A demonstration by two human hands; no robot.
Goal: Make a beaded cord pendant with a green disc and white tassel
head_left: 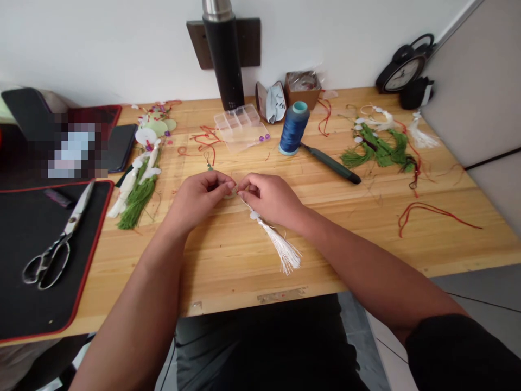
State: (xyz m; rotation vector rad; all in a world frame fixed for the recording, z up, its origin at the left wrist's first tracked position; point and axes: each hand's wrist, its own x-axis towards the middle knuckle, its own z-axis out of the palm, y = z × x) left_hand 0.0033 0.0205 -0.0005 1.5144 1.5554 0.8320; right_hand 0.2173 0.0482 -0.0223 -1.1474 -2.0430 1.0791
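Wooden desk. I see left hand pinching small pale piece, right hand pinched just beside; white tassel nearer right hand, long axis slanting rightward toward desk's near edge.

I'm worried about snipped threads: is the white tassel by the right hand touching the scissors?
Apart. The head view shows the scissors on the dark mat and the white tassel farther right, wooden tabletop between.

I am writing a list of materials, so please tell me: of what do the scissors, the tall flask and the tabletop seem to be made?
Scissors: probably polished steel, by their bright reflections.
Flask: likely metal; matte black body, bare silvery top.
Tabletop: wood or wood-look, smooth, with pale grain.
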